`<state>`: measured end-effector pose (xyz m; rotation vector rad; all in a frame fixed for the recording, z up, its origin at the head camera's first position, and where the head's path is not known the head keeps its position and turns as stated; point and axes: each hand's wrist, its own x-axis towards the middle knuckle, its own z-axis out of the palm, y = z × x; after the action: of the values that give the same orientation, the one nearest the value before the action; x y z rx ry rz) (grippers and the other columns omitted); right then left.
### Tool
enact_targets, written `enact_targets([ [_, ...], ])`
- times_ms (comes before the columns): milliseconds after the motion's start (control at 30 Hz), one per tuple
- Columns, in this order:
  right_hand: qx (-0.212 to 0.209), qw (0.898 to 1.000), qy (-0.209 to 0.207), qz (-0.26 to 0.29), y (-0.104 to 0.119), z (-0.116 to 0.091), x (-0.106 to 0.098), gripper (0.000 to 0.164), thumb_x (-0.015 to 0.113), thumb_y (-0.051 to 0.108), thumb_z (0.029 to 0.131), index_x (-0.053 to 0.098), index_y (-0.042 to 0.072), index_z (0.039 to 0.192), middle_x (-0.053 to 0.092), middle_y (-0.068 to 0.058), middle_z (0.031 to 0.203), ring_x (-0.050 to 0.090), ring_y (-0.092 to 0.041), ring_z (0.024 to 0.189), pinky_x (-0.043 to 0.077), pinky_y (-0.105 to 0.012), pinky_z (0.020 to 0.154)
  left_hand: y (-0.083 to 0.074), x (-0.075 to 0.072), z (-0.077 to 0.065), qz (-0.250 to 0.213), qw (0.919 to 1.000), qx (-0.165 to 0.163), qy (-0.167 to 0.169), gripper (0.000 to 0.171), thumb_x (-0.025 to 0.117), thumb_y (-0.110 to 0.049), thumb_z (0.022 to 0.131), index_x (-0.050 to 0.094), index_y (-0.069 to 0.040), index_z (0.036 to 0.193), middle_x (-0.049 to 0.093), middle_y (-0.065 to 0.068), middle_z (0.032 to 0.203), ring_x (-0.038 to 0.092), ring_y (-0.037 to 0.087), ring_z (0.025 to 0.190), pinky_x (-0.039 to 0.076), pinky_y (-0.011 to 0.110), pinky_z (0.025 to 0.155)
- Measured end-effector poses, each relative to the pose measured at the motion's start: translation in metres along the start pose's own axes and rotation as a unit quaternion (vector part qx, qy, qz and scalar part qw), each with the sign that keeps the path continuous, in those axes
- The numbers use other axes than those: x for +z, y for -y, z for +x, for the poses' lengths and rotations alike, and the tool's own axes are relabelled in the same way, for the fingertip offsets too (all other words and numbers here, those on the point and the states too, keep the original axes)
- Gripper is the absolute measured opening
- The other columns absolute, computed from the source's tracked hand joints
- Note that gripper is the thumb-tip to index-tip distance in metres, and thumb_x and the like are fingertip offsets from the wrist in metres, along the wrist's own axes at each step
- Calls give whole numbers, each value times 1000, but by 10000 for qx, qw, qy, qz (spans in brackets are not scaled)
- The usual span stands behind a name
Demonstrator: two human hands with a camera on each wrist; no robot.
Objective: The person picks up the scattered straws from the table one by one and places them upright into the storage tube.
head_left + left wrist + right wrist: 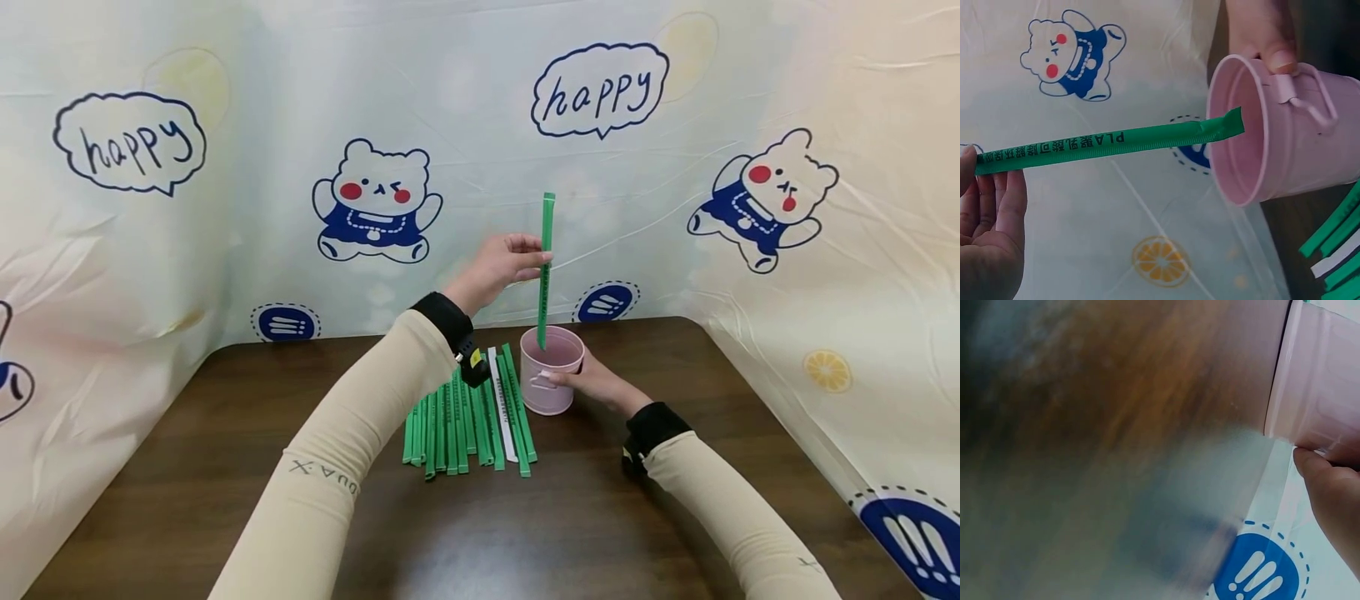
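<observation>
My left hand [497, 268] pinches a green paper-wrapped straw [1091, 145] with dark print between thumb and fingers. The straw stands nearly upright, its lower end at the mouth of a pink bucket [546, 394]. In the left wrist view that end overlaps the opening. My right hand [602, 383] grips the bucket's side, thumb near the small handle fitting. Part of the same hand [1338, 506] shows at the bucket in the right wrist view; its other fingers are largely hidden. Left of the bucket, several green wrapped straws [450, 433] lie side by side, with one white one [504, 417] among them.
The dark brown wooden table [585, 533] ends at the back against a pale hanging cloth [480, 100] printed with bears and words. My left forearm [352, 417] passes over the table, hiding part of the straw row.
</observation>
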<state>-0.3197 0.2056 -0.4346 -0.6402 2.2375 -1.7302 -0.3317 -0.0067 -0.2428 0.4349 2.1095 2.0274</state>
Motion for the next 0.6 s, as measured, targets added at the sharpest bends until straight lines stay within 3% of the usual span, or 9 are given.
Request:
enact_targets([
  [333,260,9996,28,-111,1,-1,0,89,75,29,94,17,12,160,38,-22,157,40,-37,143,32,-58,124,40,3,1,214,9992,-35,345,22,63,-4,100,65,8,119,64,-1,94,67,14,97,55,40,110],
  [600,344,9993,138,-47,1,1,-3,90,73,31,95,14,14,161,35,-20,159,36,-36,145,29,-60,126,66,1,0,605,9974,-182,338,26,65,-7,100,66,6,122,70,9,106,67,34,123,56,40,108],
])
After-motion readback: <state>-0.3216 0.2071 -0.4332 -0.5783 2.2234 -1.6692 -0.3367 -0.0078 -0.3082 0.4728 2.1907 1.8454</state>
